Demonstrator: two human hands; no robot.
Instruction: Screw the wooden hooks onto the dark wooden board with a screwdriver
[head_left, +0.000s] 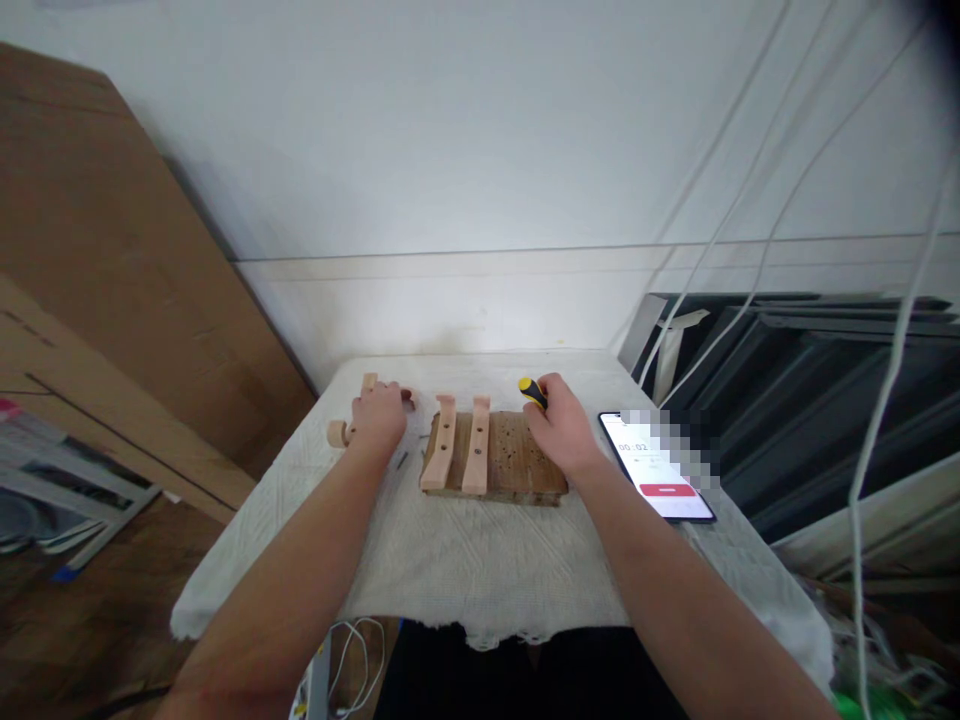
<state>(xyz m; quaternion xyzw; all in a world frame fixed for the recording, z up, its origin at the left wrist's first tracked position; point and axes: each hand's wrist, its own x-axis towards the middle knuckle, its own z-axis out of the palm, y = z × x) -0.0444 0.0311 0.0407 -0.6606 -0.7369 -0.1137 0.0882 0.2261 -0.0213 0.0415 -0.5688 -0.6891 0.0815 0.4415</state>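
A brown wooden board (517,462) full of small holes lies in the middle of a cloth-covered table (480,560). Two pale wooden hooks (459,445) lie side by side on its left part. My right hand (561,428) rests on the board's right end, closed round a screwdriver with a yellow and black handle (532,391). My left hand (379,416) lies over loose pale wooden hooks (339,433) on the cloth left of the board, with its fingers curled down on them. A small dark screw (402,460) lies between my left hand and the board.
A phone (658,466) with a lit screen lies on the table's right side. Large cardboard sheets (112,260) lean against the wall at the left. Dark panels (825,390) are stacked at the right. White cables (885,380) hang down at the right.
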